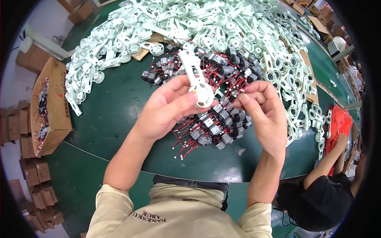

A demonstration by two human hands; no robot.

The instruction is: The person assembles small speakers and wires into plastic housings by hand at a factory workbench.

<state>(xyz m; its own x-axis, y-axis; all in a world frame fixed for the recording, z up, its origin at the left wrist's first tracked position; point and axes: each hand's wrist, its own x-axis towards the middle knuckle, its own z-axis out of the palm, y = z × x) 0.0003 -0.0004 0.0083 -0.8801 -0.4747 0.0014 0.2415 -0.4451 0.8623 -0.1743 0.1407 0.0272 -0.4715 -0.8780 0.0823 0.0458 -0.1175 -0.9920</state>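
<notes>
My left hand is closed on a white plastic housing, with a ring-shaped end by the thumb and a long slotted arm pointing up and away. To its right, my right hand has thumb and fingers pinched together. Red wires lie right by those fingertips, but what the pinch holds, if anything, I cannot make out. Under and beyond both hands spreads a heap of small grey and black motors with red and dark wires ending in small white connectors. My hands hide part of this heap.
A large pile of pale housings curves along the far side and right of the green table. At left stands a cardboard box with more wired motors. A person in a black top works at right beside a red bag.
</notes>
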